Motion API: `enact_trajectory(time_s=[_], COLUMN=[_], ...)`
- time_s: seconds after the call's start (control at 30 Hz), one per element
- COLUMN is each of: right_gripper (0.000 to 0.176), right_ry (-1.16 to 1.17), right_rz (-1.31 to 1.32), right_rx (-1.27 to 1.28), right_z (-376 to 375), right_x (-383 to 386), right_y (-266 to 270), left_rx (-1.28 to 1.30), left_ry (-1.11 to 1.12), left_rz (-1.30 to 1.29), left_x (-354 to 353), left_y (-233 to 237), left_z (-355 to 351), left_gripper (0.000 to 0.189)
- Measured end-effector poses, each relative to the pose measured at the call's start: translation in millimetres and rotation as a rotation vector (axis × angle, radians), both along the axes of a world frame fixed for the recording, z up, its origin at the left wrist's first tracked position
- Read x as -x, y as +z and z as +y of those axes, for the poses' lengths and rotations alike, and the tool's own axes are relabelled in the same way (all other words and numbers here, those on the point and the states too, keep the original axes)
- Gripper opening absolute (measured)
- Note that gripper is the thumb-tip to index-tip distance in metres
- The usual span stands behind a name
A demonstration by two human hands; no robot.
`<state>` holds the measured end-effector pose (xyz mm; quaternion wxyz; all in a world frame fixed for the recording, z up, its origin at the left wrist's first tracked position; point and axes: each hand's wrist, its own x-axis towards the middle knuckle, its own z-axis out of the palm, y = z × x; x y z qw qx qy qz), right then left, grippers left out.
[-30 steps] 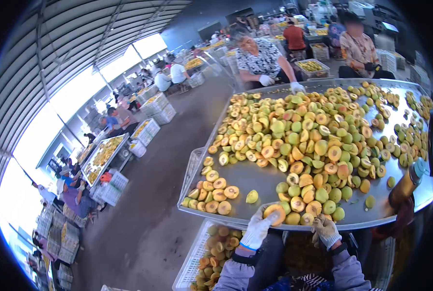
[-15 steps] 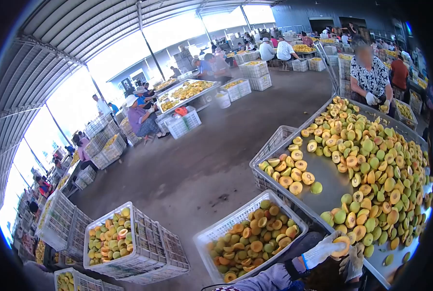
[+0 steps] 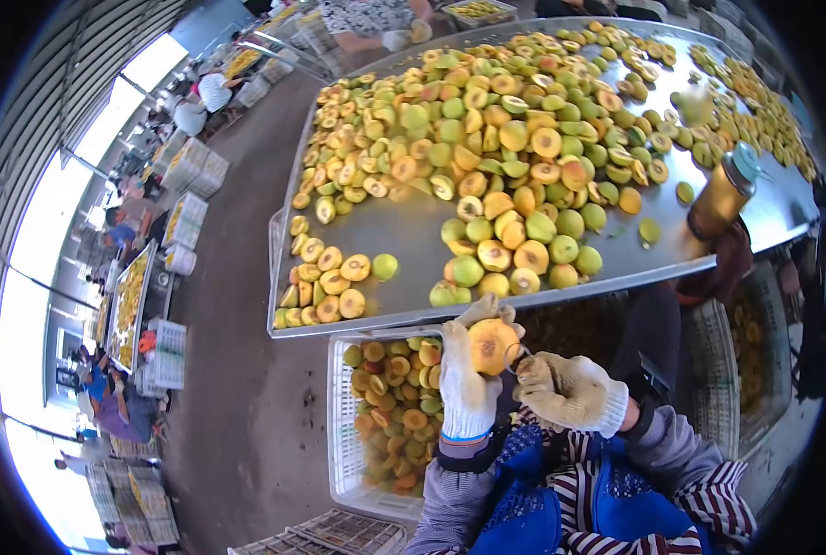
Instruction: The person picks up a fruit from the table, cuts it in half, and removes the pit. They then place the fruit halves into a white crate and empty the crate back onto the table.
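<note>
My left hand (image 3: pixel 468 388), in a white knit glove, is closed around a halved peach (image 3: pixel 493 347) with its orange cut face turned up. Close on its right, my right hand (image 3: pixel 575 393), in a stained glove, pinches a small metal loop tool (image 3: pixel 515 356). The loop lies against the edge of the peach half; its handle is hidden in my fingers. Both hands are just in front of a metal table (image 3: pixel 394 301) heaped with peach halves (image 3: pixel 515 136). A white plastic crate (image 3: pixel 341 462) of peach halves stands below my left hand.
A brown bottle (image 3: pixel 723 194) with a teal cap stands on the table's right side. More crates (image 3: pixel 709 370) are at my right. Across the table a person's gloved hand (image 3: pixel 396 40) shows. Other workers sit at a fruit-covered table (image 3: pixel 130 301) on the left.
The view has swung to the right and downward, so my hands and the table now sit near the middle. My left hand still holds a peach half; the loop tool now shows in my right.
</note>
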<state>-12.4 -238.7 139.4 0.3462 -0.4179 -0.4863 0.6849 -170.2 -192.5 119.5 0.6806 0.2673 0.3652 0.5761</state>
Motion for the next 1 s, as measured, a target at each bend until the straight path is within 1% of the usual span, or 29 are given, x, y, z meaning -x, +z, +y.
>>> enact_trajectory(time_s=[0.03,0.1,0.13,0.23,0.3,0.33,0.4,0.43,0.5,0.53,0.57,0.63,0.73,0.77,0.83,0.93,0.97,1.0], right_gripper=[0.030,0.032,0.034,0.036,0.036,0.036,0.038,0.038,0.037,0.037,0.037,0.038,0.039,0.038,0.037,0.035,0.033,0.034], right_ry=[-0.008,-0.034,-0.038,-0.032,-0.057,-0.068,-0.043,-0.030,-0.051,-0.003,0.043,0.239,0.307,0.318,0.341,0.358,0.343,0.357], right_rz=[-0.055,-0.174,-0.228,-0.247,-0.168,-0.130,-0.266,-0.333,-0.083,-0.023,0.032,0.014,0.179,0.190,0.213,0.395,0.541,0.581], right_rx=[-0.081,-0.239,-0.254,-0.179,-0.154,-0.143,-0.163,-0.171,-0.121,-0.053,0.018,0.256,0.322,0.352,0.413,0.471,0.528,0.564], right_z=[-0.4,-2.1,-4.0,-2.4,-2.1,-2.5,-4.3,-5.0,-8.6,-7.5,-5.8,1.5,-2.2,-1.9,-0.7,-5.9,-5.8,-7.7], right_x=[0.9,2.8,1.8,-2.8,-2.7,-3.8,-8.1,-9.4,-5.4,-7.3,-9.1,-21.9,-25.5,-27.7,-33.1,-39.0,-40.1,-41.6], right_y=[-13.2,-39.7,-33.8,-14.7,-5.0,-1.3,5.5,6.5,-2.3,-1.4,1.1,13.7,-0.2,1.5,6.1,-9.1,-7.1,-9.0], left_rx=[0.026,-0.001,-0.025,-0.026,-0.035,-0.052,-0.087,-0.114,-0.145,-0.162,-0.201,-0.276,-0.106,-0.126,-0.162,-0.207,-0.220,-0.270], left_ry=[0.018,0.008,0.018,0.027,0.051,0.047,0.041,0.097,0.084,0.081,0.089,0.099,-0.095,-0.110,-0.170,-0.245,-0.268,-0.289], left_rz=[0.051,0.067,0.074,0.102,0.148,0.128,0.089,0.155,0.130,0.118,0.152,0.223,0.257,0.307,0.315,0.372,0.399,0.436], left_x=[-4.0,-8.3,-11.2,-19.7,-25.2,-26.7,-28.2,-33.2,-35.3,-36.5,-38.7,-43.4,-36.4,-37.7,-37.0,-36.3,-36.1,-35.4], left_y=[5.1,5.7,3.4,7.4,9.5,8.9,6.9,4.5,3.9,4.3,5.5,10.1,30.4,32.7,32.0,39.0,41.5,41.9], left_z=[-2.7,-4.7,-4.5,-8.5,-10.2,-12.1,-16.6,-18.0,-18.2,-18.1,-17.6,-17.6,-12.7,-10.6,-8.1,-8.2,-8.5,-7.5], left_gripper=[0.062,0.063,0.063,0.064,0.065,0.063,0.061,0.061,0.059,0.059,0.058,0.055,0.053,0.052,0.052,0.050,0.049,0.047])
